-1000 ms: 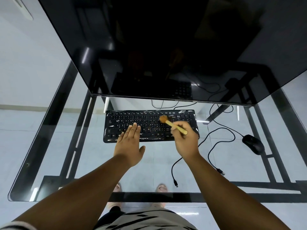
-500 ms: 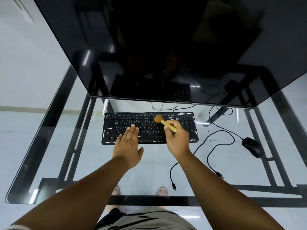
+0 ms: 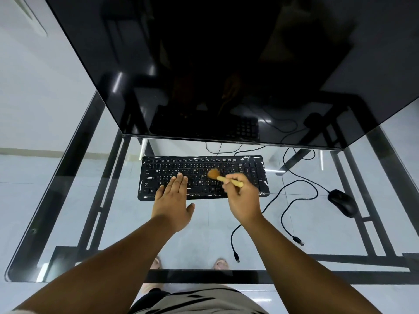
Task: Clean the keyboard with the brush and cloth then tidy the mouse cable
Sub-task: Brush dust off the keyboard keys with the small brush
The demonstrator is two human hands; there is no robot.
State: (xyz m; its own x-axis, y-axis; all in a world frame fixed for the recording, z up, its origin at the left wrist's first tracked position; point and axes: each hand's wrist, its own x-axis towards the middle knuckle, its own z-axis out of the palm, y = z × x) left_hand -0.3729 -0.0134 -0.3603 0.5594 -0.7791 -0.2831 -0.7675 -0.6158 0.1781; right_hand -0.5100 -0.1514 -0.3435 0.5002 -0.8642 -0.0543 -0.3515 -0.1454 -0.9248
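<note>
Brushing keyboard (image 3: pixel 204 175) mid-frame: right hand (image 3: pixel 243 196) clamped on brush (image 3: pixel 223 176), left hand (image 3: pixel 173 200) flat, fingers spread; wiping, mouse cable (image 3: pixel 294 200) untidied.

head view, steeply downward, over keyboard (image 3: pixel 203 176)

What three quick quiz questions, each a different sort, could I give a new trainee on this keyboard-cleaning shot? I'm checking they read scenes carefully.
1. True or false: the left hand lies flat on the keyboard.
2. The right hand holds: A) a cloth B) the brush C) the mouse
3. Fill in: the brush's bristles point toward the person's ____.

Key: 1 true; 2 B; 3 left.
</note>
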